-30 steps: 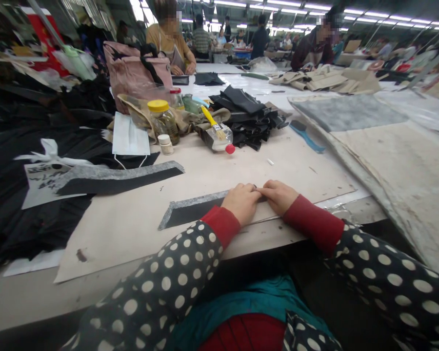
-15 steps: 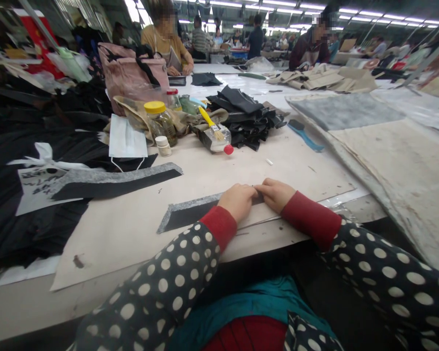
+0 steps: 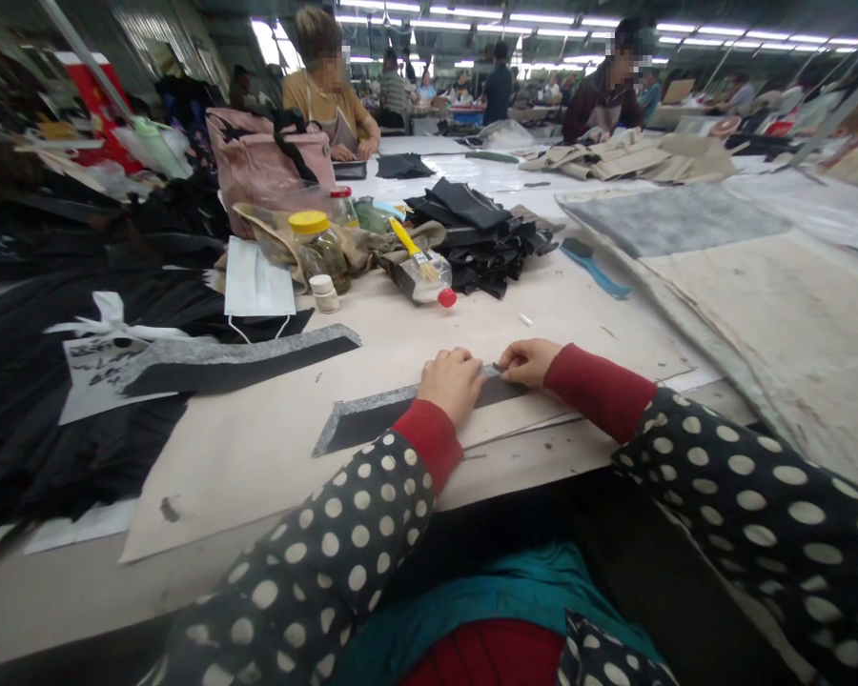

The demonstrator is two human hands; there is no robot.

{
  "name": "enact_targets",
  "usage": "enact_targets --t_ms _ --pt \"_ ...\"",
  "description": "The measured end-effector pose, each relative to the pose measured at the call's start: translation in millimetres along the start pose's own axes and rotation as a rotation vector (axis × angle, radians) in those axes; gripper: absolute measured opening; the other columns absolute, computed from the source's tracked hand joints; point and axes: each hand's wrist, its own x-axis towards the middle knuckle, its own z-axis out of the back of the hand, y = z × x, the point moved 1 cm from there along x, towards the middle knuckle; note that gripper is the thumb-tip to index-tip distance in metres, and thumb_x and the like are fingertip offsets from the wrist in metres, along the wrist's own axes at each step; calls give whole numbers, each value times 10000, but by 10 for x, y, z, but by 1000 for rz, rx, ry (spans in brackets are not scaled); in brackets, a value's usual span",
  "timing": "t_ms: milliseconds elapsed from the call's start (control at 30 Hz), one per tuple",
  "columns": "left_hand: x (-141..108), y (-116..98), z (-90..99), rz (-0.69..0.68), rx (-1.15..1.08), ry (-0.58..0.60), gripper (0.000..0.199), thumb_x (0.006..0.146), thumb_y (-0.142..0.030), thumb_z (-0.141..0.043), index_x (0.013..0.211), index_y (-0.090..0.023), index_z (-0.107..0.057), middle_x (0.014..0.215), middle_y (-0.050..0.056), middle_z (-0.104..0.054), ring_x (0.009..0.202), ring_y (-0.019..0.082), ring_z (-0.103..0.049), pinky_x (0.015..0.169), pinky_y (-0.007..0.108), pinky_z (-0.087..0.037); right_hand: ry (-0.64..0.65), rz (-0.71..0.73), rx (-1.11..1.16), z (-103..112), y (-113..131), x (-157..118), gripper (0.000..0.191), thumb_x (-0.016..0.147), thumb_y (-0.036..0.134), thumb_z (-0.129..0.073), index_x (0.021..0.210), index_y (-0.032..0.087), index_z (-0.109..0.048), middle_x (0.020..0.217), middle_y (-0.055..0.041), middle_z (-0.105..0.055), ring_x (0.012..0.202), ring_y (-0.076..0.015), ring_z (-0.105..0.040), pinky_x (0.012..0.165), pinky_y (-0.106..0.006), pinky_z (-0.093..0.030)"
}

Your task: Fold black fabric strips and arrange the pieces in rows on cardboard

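A black fabric strip (image 3: 364,427) with a speckled grey border lies slantwise on the pale sheet in front of me. My left hand (image 3: 450,383) rests across its middle, fingers laid on the strip and pressing it down. At the strip's right end, my right hand (image 3: 530,364) pinches the far grey edge between thumb and fingertips. A small raised bit of edge shows between the two hands. Farther left, a second black strip with a grey border (image 3: 250,367) lies partly on a white tag with dark writing (image 3: 90,381).
Beyond my hands stand a yellow-lidded jar (image 3: 320,257), a white bottle (image 3: 324,293) and a yellow-handled brush (image 3: 413,248) on a plastic bottle. Behind are black scraps (image 3: 472,229); a face mask (image 3: 259,278) lies left. Thick layered sheets (image 3: 744,286) lie right. Co-workers sit across the table.
My left hand has drawn slightly left and flattened over the strip. My right hand has shifted a little away from it, leaving a gap where the grey edge shows. The view has moved slightly.
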Motion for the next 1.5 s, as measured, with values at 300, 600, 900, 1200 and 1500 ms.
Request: enact_targets --t_ms 300,600,900,1200,1500 --pt "46 40 -41 41 -129 -27 115 790 -263 -495 884 -232 -554 955 8 -561 919 170 -473 791 319 -394 -23 271 108 6 -16 -4 216 666 170 -557 875 149 -609 694 13 -615 646 -96 -551 636 -226 -458" --pt "148 65 -15 44 -132 11 164 795 -298 -469 917 -258 -571 947 -2 -589 901 176 -495 777 333 -404 -64 413 10 47 -165 118 224 695 220 -527 875 159 -644 767 -7 -634 716 -122 -564 703 -255 -453" --pt "174 67 -35 41 -151 4 240 800 -212 -422 952 -268 -598 953 -1 -598 892 162 -519 794 310 -409 -150 637 -197 96 -156 91 239 747 201 -474 902 175 -654 803 -41 -590 749 -126 -542 723 -258 -432" --pt "147 38 -38 11 -134 -33 206 778 -176 -436 883 -244 -599 903 2 -589 851 158 -507 770 296 -411 -98 703 -271 134 -145 93 216 754 162 -443 859 179 -632 791 -32 -582 731 -119 -532 702 -242 -427" --pt "110 -27 10 -121 51 -20 221 820 -166 -394 889 -235 -593 910 26 -567 864 184 -470 725 312 -406 -126 835 -632 102 -120 45 269 769 89 -387 883 167 -618 872 -74 -581 817 -148 -508 737 -262 -408"
